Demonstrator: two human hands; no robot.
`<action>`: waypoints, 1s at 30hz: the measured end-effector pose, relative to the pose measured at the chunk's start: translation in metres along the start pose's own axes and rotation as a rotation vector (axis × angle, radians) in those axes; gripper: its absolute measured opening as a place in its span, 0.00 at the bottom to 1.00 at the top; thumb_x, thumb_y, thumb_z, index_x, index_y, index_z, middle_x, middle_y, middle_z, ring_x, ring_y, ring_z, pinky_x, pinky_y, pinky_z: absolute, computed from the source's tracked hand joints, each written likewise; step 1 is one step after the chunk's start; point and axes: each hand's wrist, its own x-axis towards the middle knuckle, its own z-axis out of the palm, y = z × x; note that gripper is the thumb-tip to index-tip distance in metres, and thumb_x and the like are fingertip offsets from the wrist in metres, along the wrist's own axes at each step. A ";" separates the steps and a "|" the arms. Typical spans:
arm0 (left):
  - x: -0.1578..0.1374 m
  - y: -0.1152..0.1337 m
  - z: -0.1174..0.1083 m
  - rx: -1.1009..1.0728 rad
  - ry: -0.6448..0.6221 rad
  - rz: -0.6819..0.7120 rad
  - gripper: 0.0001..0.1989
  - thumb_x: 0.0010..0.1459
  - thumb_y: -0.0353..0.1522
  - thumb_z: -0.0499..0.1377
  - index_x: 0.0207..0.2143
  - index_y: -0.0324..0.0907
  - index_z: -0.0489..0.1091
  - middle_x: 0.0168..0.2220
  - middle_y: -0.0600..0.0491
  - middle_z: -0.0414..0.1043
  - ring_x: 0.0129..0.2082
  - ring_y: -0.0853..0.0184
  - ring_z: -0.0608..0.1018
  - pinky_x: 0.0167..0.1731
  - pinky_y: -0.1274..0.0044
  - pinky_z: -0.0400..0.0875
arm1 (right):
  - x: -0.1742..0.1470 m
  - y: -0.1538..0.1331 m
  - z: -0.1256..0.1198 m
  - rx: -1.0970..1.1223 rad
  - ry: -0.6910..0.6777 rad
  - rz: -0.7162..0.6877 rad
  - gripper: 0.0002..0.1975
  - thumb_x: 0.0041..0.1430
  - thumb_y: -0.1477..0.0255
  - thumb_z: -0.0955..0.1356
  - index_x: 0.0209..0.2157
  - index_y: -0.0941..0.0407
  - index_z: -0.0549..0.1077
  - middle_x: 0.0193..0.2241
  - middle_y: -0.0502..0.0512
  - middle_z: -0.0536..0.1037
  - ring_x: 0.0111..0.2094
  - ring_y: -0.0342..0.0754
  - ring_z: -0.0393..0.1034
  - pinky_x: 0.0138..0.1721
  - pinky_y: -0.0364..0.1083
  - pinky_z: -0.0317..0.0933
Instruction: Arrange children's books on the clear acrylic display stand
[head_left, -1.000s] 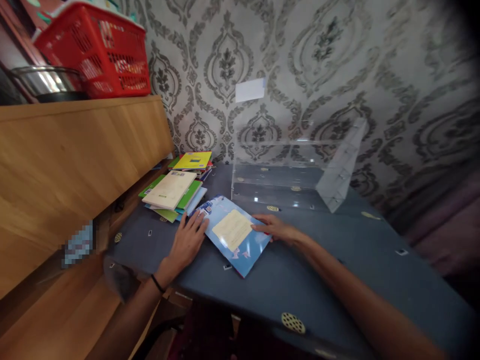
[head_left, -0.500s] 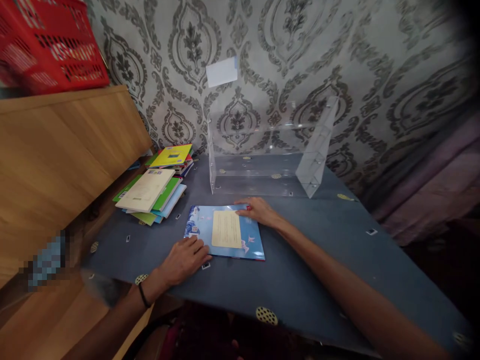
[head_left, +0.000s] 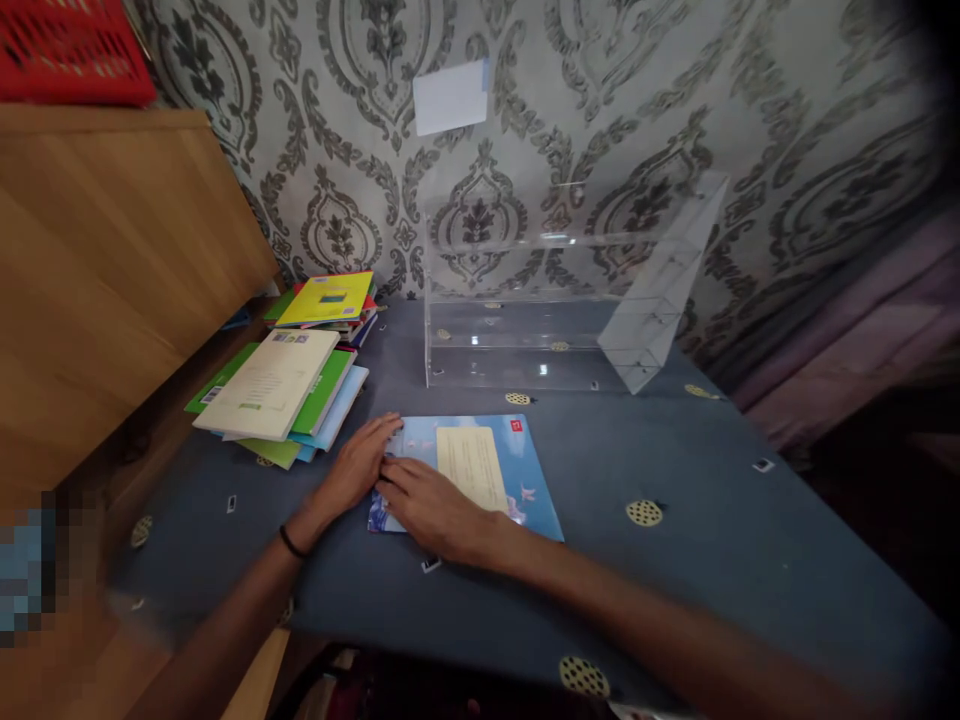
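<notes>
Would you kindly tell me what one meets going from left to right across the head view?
Red basket, cream book, left hand, blue book, clear rack, pink cloth.

Premises: a private home, to all appearance; the room's exact use cannot be determined. Ornate damask wallpaper [head_left: 480, 215], dark grey on a paler ground, runs behind the counter [head_left: 720, 450]. This is dressed with a dark blue-grey cloth [head_left: 570, 600] printed with yellow dotted motifs, a household type of covering. At left, a wood-grained cabinet [head_left: 112, 220] carries a red plastic basket [head_left: 67, 60]. Bright-covered books [head_left: 266, 385] are piled loosely near it. Pinkish draped fabric [head_left: 847, 360] noted at right, partly in shadow.
</notes>
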 end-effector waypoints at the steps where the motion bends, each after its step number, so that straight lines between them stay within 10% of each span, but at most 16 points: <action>1: 0.000 -0.005 -0.003 -0.062 -0.003 -0.008 0.23 0.68 0.28 0.42 0.58 0.42 0.70 0.61 0.46 0.71 0.62 0.64 0.72 0.64 0.64 0.66 | 0.006 0.000 0.003 -0.001 -0.007 -0.009 0.16 0.69 0.77 0.61 0.53 0.65 0.74 0.53 0.67 0.77 0.58 0.54 0.68 0.62 0.53 0.60; 8: 0.002 -0.009 -0.007 -0.206 0.014 -0.099 0.21 0.70 0.32 0.44 0.59 0.42 0.68 0.60 0.47 0.72 0.61 0.64 0.73 0.64 0.66 0.66 | 0.016 0.010 0.012 0.054 -0.055 0.125 0.22 0.69 0.68 0.65 0.60 0.64 0.68 0.61 0.68 0.71 0.66 0.55 0.60 0.69 0.57 0.52; 16: -0.002 -0.003 -0.003 -0.144 -0.028 -0.164 0.21 0.71 0.41 0.46 0.61 0.42 0.61 0.61 0.44 0.71 0.60 0.60 0.74 0.59 0.66 0.70 | 0.008 0.028 0.014 0.014 -0.003 0.401 0.51 0.60 0.44 0.66 0.67 0.73 0.54 0.68 0.80 0.54 0.71 0.64 0.44 0.70 0.63 0.44; 30: -0.003 -0.001 -0.007 0.060 -0.055 -0.088 0.21 0.71 0.39 0.47 0.62 0.44 0.62 0.60 0.46 0.72 0.59 0.58 0.74 0.58 0.64 0.70 | -0.107 0.067 -0.020 -0.121 0.048 0.652 0.41 0.69 0.47 0.55 0.72 0.60 0.48 0.70 0.69 0.55 0.71 0.60 0.46 0.69 0.62 0.45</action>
